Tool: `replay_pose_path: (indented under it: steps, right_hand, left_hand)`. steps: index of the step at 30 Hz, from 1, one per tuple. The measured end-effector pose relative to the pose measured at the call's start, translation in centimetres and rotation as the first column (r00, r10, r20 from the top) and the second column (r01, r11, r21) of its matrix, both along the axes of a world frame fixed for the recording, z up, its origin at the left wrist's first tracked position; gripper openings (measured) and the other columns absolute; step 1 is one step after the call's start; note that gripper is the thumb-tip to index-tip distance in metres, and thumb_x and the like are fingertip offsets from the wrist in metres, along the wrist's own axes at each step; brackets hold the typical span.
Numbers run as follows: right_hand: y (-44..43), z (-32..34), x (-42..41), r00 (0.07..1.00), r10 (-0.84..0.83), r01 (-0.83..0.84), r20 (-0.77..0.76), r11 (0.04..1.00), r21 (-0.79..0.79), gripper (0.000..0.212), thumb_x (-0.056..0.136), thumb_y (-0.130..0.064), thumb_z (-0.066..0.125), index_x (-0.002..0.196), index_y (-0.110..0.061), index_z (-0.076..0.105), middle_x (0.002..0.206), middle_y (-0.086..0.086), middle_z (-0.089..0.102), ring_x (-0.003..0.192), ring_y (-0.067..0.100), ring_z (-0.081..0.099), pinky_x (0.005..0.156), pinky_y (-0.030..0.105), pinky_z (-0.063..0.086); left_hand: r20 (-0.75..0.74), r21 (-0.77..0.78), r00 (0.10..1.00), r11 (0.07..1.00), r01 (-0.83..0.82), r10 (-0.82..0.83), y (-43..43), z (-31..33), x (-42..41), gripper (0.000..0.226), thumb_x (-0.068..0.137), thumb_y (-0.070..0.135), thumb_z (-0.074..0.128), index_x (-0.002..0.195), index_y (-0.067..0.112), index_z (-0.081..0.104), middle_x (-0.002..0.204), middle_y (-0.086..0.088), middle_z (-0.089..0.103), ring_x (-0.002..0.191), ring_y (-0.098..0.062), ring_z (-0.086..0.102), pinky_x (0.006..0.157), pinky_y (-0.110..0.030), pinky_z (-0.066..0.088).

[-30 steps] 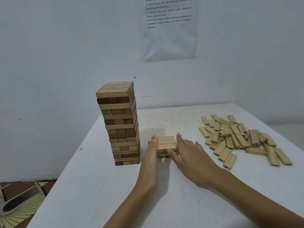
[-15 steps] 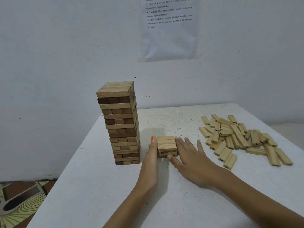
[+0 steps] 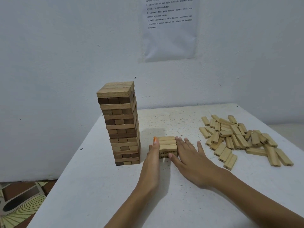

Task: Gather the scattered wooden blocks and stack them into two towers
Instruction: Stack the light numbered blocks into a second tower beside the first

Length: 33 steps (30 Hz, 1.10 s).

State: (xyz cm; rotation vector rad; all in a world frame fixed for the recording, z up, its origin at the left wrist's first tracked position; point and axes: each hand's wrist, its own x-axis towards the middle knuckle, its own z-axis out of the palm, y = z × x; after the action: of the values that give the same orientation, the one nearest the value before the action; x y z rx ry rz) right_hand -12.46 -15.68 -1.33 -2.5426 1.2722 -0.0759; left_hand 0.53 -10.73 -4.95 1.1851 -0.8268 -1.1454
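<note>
A tall tower (image 3: 121, 124) of light and dark wooden blocks stands at the table's left. Just right of it sits a low stack of pale blocks (image 3: 167, 144), two layers high with numbers on the block ends. My left hand (image 3: 153, 160) presses its straight fingers flat against the stack's left side. My right hand (image 3: 189, 158) lies with spread, straight fingers against the stack's right side, thumb at the front face. A heap of scattered pale blocks (image 3: 241, 139) lies at the right of the table.
The white speckled table (image 3: 98, 186) ends in a left edge, with patterned floor (image 3: 18, 206) below it. A printed paper sheet (image 3: 169, 27) hangs on the wall behind. Bare tabletop lies between the stack and the heap.
My right hand's fingers have spread and slid along the right side of the low stack. My left hand has stayed against the left side. The stack sits squarer.
</note>
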Motion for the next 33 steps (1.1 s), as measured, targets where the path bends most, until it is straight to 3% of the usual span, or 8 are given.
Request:
replay_pose_path:
  steps: [3,7,12,15,19,29,33]
  right_hand:
    - [0.0,0.1,0.0,1.000,-0.006,0.006,0.029,1.000,0.009,0.066,0.103,-0.047,0.011,0.153,-0.012,-0.014,0.163,0.001,-0.007,0.149,0.016,-0.012,0.120,0.047,-0.010]
    - [0.0,0.2,0.0,1.000,0.001,-0.001,0.023,1.000,0.010,0.063,0.104,-0.043,0.010,0.152,-0.012,-0.016,0.163,0.000,-0.008,0.149,0.015,-0.012,0.120,0.047,-0.011]
    - [0.0,0.3,-0.1,1.000,0.007,-0.007,0.013,1.000,-0.005,0.060,0.105,-0.039,0.010,0.153,-0.011,-0.013,0.163,0.000,-0.005,0.149,0.015,-0.010,0.120,0.047,-0.009]
    - [0.0,0.2,-0.1,1.000,0.011,-0.011,0.009,1.000,-0.008,0.060,0.105,-0.039,0.009,0.153,-0.012,-0.012,0.163,-0.001,-0.005,0.149,0.015,-0.009,0.120,0.047,-0.008]
    - [0.1,0.2,-0.1,1.000,0.008,-0.008,0.003,1.000,-0.014,0.060,0.105,-0.039,0.009,0.153,-0.012,-0.012,0.163,-0.001,-0.004,0.149,0.015,-0.008,0.120,0.047,-0.007]
    - [0.2,0.3,0.0,1.000,0.004,-0.004,0.006,1.000,-0.018,0.060,0.105,-0.039,0.009,0.154,-0.012,-0.010,0.163,0.000,-0.002,0.150,0.015,-0.007,0.121,0.048,-0.004]
    - [0.1,0.7,-0.2,1.000,0.009,-0.009,0.021,1.000,0.000,0.060,0.105,-0.039,0.013,0.154,-0.012,-0.008,0.163,-0.001,-0.001,0.150,0.015,-0.005,0.121,0.048,-0.004]
  left_hand:
    - [0.100,-0.019,0.995,1.000,0.006,-0.004,0.1,0.1,-0.1,0.090,0.071,0.087,0.041,0.144,0.036,0.035,0.149,0.021,0.031,0.138,0.000,0.024,0.119,-0.039,0.012]
    - [0.059,0.030,0.998,1.000,0.005,-0.006,0.2,-0.1,0.0,0.100,0.062,0.092,0.046,0.145,0.038,0.033,0.151,0.019,0.032,0.139,-0.001,0.027,0.118,-0.041,0.012]
    - [0.361,-0.046,0.931,0.998,-0.046,0.060,1.0,0.9,-0.1,0.101,0.067,0.083,0.023,0.150,0.026,0.022,0.156,0.006,0.022,0.145,-0.014,0.017,0.120,-0.041,0.016]
    - [0.334,-0.047,0.941,0.998,-0.034,0.047,0.6,0.2,0.1,0.098,0.068,0.084,0.026,0.148,0.029,0.025,0.153,0.011,0.025,0.143,-0.010,0.019,0.120,-0.041,0.016]
    - [0.053,0.029,0.999,1.000,-0.013,0.012,-0.2,-0.5,0.1,0.094,0.064,0.091,0.047,0.142,0.040,0.038,0.150,0.020,0.033,0.140,-0.003,0.028,0.118,-0.041,0.014]
    - [0.053,-0.001,0.999,1.000,-0.001,0.002,0.0,-0.3,0.2,0.095,0.065,0.090,0.047,0.143,0.037,0.039,0.150,0.017,0.035,0.139,-0.004,0.029,0.118,-0.041,0.016]
    - [0.156,-0.004,0.988,1.000,0.022,-0.021,0.3,-0.5,0.1,0.084,0.074,0.086,0.040,0.143,0.037,0.038,0.151,0.018,0.031,0.141,-0.003,0.024,0.118,-0.043,0.013]
